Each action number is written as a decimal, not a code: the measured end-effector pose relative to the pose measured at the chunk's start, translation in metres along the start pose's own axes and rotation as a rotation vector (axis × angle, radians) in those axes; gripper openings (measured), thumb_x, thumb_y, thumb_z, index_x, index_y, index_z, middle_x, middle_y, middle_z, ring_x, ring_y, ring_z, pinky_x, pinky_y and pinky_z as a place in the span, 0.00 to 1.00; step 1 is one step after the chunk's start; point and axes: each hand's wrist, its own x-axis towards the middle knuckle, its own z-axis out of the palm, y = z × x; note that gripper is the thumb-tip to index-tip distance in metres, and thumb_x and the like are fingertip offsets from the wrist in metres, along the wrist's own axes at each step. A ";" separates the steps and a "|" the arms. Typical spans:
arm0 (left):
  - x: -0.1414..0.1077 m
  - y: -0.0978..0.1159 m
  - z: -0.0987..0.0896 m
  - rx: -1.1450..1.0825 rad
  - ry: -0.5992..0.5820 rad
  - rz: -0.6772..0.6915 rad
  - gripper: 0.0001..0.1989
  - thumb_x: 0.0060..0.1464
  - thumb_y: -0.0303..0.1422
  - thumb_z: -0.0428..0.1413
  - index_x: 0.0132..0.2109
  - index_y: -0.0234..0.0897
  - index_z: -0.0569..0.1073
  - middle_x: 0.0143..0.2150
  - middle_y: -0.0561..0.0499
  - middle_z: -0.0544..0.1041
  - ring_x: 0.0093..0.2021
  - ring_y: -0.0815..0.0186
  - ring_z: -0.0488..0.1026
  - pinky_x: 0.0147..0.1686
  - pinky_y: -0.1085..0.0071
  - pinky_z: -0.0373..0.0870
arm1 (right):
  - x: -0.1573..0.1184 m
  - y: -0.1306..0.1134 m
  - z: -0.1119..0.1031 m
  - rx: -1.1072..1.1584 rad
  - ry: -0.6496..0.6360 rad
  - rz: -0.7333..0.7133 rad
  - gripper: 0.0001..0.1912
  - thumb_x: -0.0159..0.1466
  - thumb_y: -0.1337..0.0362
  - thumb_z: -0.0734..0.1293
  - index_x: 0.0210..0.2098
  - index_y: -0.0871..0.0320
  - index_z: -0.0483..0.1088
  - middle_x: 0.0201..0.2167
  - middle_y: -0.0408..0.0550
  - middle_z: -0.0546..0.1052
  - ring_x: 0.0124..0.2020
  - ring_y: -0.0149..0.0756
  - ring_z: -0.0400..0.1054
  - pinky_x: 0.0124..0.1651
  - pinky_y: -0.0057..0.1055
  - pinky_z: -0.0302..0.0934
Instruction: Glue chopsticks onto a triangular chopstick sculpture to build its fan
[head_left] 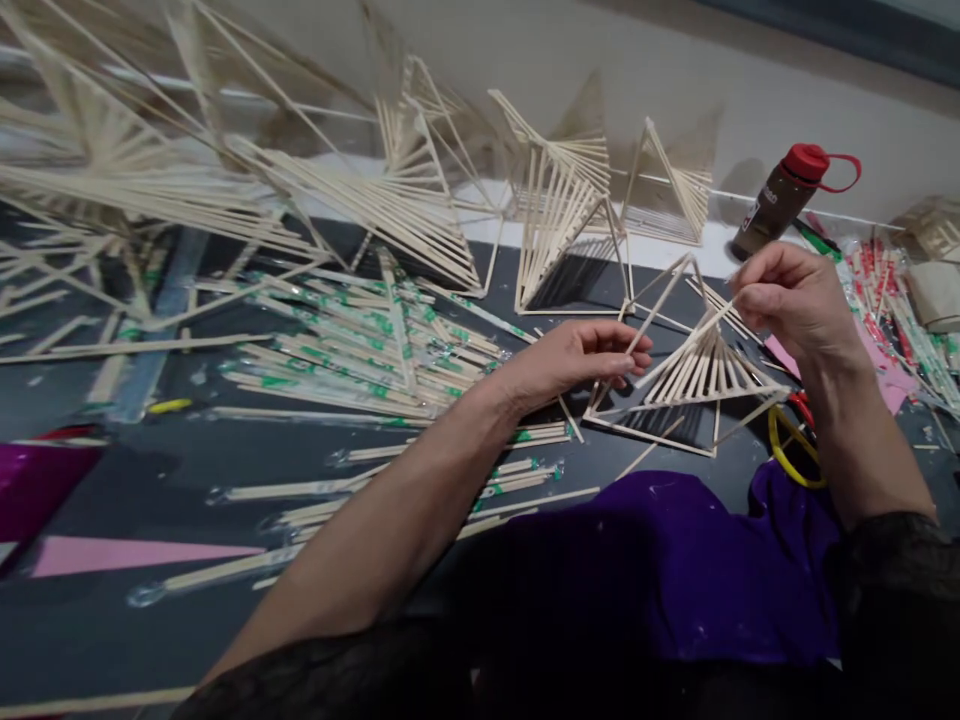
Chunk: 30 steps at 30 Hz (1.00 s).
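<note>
A small pyramid-like frame of chopsticks, with a fan of sticks across one side, stands on the dark table in front of me. My left hand is at its left side, the fingers curled round one slanting edge. At the frame's upper right, my right hand pinches the end of a thin chopstick, which slopes down to the left along the top of the fan. The far end of that stick is hard to tell from the others.
Wrapped chopsticks lie heaped at centre left. Bigger stick structures stand along the wall. A dark bottle with a red lid is at the back right. Yellow-handled scissors and purple cloth are close to me.
</note>
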 end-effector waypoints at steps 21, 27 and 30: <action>-0.022 0.032 -0.006 0.428 0.246 0.039 0.02 0.44 0.28 0.62 0.27 0.34 0.80 0.18 0.52 0.72 0.17 0.74 0.61 0.17 0.77 0.53 | 0.002 0.004 0.027 -0.211 0.026 0.031 0.06 0.53 0.63 0.74 0.23 0.56 0.75 0.19 0.42 0.74 0.16 0.22 0.58 0.16 0.24 0.51; -0.023 0.028 0.003 0.497 0.019 -0.003 0.04 0.44 0.29 0.61 0.26 0.38 0.82 0.17 0.53 0.74 0.16 0.72 0.65 0.16 0.77 0.56 | -0.003 0.006 0.025 -0.257 0.012 0.046 0.05 0.53 0.64 0.73 0.23 0.56 0.75 0.17 0.40 0.72 0.16 0.22 0.57 0.17 0.23 0.54; -0.022 0.024 0.007 0.554 0.018 -0.025 0.05 0.44 0.31 0.60 0.26 0.37 0.81 0.17 0.52 0.74 0.16 0.71 0.65 0.16 0.78 0.56 | -0.004 0.007 0.026 -0.276 0.014 0.057 0.05 0.53 0.64 0.73 0.24 0.58 0.75 0.17 0.39 0.71 0.16 0.21 0.56 0.18 0.22 0.54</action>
